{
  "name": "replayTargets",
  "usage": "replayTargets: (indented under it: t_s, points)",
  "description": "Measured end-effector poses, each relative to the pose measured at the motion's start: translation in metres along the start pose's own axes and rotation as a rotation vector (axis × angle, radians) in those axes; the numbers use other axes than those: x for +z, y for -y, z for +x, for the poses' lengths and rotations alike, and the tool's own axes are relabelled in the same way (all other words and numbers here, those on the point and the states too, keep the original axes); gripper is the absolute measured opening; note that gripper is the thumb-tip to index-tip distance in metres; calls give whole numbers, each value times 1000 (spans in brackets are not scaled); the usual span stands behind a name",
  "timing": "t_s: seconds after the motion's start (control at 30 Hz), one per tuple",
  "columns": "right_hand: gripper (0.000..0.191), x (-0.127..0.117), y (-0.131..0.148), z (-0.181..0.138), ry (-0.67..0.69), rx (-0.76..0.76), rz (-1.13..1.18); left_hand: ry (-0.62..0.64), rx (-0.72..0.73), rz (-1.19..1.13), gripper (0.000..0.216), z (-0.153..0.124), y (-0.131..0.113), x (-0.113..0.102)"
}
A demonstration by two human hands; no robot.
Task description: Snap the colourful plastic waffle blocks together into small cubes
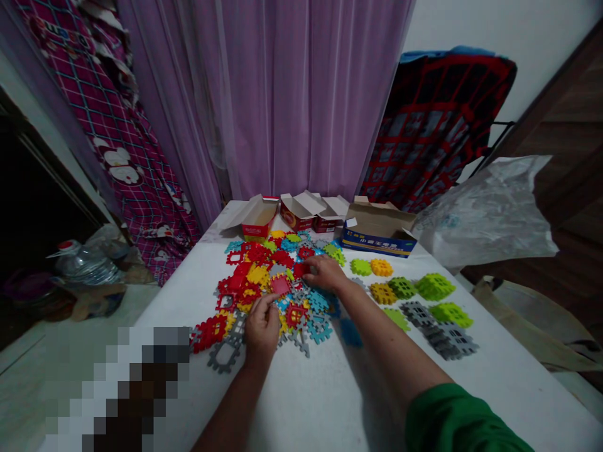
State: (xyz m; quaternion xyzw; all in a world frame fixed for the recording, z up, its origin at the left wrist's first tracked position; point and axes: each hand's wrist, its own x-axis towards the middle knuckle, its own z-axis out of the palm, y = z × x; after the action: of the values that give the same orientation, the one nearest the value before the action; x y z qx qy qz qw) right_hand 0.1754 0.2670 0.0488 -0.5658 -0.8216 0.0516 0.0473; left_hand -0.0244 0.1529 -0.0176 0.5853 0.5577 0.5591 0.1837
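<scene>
A heap of interlocking plastic building pieces in red, yellow, blue and grey covers the table's middle. Low at the front of the heap, my left hand (262,323) has its fingers bent together, their tips at the lower edge of a pinkish-red square piece (281,285). My right hand (325,274) reaches in from the right with curled fingers, closed at a small red piece (299,270); its fingertips are partly hidden. Blue pieces (318,301) lie under the right wrist. Nearest my left wrist is a grey frame-shaped piece (225,355).
Sorted stacks stand on the right: lime green pieces (436,286), yellow pieces (382,293) and grey pieces (440,331). Along the back are an open blue box (377,243) and open red boxes (260,216). A clear plastic bag (485,213) hangs at the right edge.
</scene>
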Motion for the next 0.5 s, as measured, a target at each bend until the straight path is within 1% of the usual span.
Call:
replayTargets:
  t_s: [0.03, 0.13, 0.23, 0.37, 0.43, 0.5]
  points:
    - [37, -1, 2, 4, 35, -28, -31, 2, -1, 2, 26, 0, 0, 0]
    - [30, -3, 5, 12, 104, -45, -83, 5, 3, 2, 25, 0, -1, -1]
    - [28, -4, 7, 15, 111, -58, -90, 11, 19, -2, 25, 0, -2, -2]
    - [24, -2, 9, 12, 103, -88, -75, 11, 19, 3, 26, 0, -2, -1]
    - [29, -3, 8, 8, 69, -36, -49, 9, 13, 2, 26, 0, -1, 0]
    - [37, -4, 4, 3, 17, 71, -19, 2, 10, -2, 26, 0, -1, 1]
